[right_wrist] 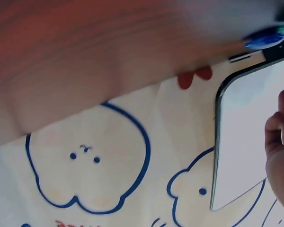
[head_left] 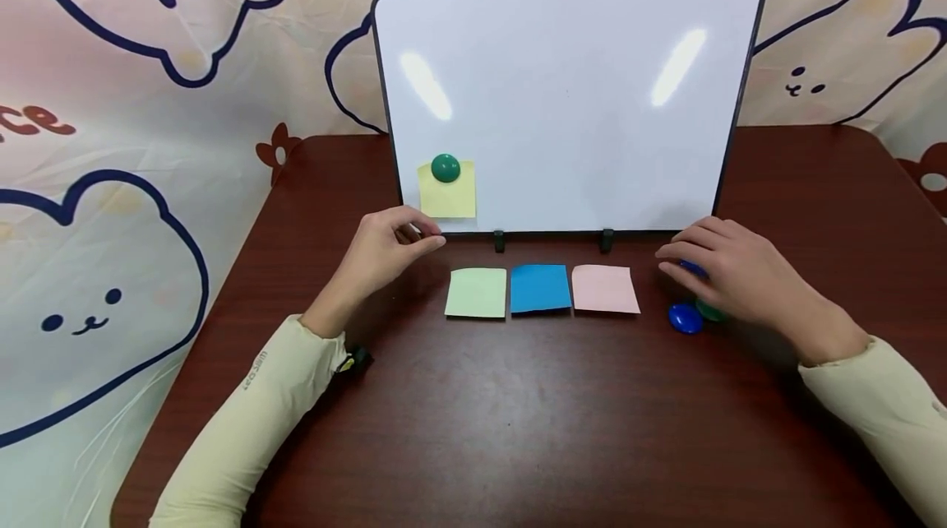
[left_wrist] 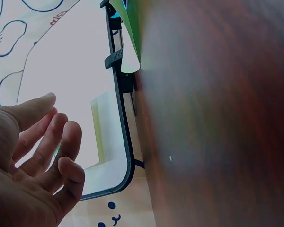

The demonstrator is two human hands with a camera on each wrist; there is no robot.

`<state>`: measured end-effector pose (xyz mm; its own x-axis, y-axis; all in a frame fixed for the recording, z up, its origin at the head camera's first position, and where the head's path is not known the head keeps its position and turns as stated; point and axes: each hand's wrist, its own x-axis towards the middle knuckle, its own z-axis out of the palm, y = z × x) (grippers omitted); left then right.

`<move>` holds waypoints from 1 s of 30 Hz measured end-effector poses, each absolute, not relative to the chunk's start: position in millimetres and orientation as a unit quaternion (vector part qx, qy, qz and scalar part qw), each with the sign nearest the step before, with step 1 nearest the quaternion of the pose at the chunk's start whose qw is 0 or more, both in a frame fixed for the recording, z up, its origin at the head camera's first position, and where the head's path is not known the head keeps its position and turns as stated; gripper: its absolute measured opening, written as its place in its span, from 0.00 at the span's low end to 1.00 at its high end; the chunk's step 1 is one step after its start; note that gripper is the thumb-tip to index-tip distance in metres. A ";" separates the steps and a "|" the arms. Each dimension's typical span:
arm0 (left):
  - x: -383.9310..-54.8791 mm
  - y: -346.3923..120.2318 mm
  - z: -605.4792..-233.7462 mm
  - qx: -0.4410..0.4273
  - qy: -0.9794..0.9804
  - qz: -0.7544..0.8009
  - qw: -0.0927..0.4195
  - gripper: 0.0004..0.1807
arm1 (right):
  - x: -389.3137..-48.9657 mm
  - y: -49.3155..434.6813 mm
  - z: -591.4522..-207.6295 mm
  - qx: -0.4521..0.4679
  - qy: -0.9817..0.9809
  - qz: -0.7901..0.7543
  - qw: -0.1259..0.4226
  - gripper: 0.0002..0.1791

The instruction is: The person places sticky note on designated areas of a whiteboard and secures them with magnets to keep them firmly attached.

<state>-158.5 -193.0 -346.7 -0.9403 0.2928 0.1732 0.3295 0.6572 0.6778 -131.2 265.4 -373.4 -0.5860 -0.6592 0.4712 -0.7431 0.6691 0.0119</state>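
Note:
A whiteboard (head_left: pixel 547 117) stands upright at the back of the table. On its lower left a yellow sticky note (head_left: pixel 453 201) sits under a round green magnet (head_left: pixel 445 168). My left hand (head_left: pixel 385 248) is beside the board's lower left corner, its fingers loosely bent and holding nothing, as the left wrist view shows. Over on the right, my right hand (head_left: pixel 740 273) is above several round magnets, among them a blue magnet (head_left: pixel 685 318) and a partly hidden green magnet (head_left: pixel 712 312). Its fingers are relaxed, and another blue magnet (head_left: pixel 694 268) shows between them.
A row of sticky notes lies before the board: a pale green note (head_left: pixel 477 293), a blue note (head_left: pixel 541 289) and a pink note (head_left: pixel 605 289). Two black clips (head_left: pixel 499 241) grip the board's bottom edge. Behind hangs a cloth (head_left: pixel 89 265) with cartoon animals.

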 end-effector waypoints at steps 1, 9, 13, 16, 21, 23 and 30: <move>-158.4 -193.0 -347.2 -0.172 -0.910 -0.376 0.021 0.07 | -131.2 268.2 -373.4 0.392 -0.889 0.096 0.217 0.22; -158.9 -193.4 -346.9 -0.177 -0.909 -0.377 -0.003 0.06 | -133.1 288.2 -364.5 0.317 -0.939 0.090 0.101 0.19; -160.1 -193.8 -346.9 -0.178 -0.914 -0.364 -0.030 0.05 | -136.3 296.3 -361.4 0.281 -0.954 0.097 0.043 0.21; -161.4 -192.5 -347.3 -0.190 -0.918 -0.347 -0.037 0.05 | -137.2 302.5 -360.6 0.276 -0.956 0.096 0.031 0.24; -163.8 -189.5 -348.5 -0.212 -0.922 -0.322 -0.040 0.06 | -138.0 309.0 -360.7 0.288 -0.953 0.089 0.028 0.25; -165.2 -190.2 -349.7 -0.219 -0.922 -0.316 -0.050 0.06 | -139.2 309.1 -361.4 0.289 -0.953 0.087 0.018 0.25; -171.6 -196.4 -358.0 -0.236 -0.905 -0.340 -0.103 0.08 | -141.1 306.4 -364.5 0.291 -0.952 0.086 -0.025 0.25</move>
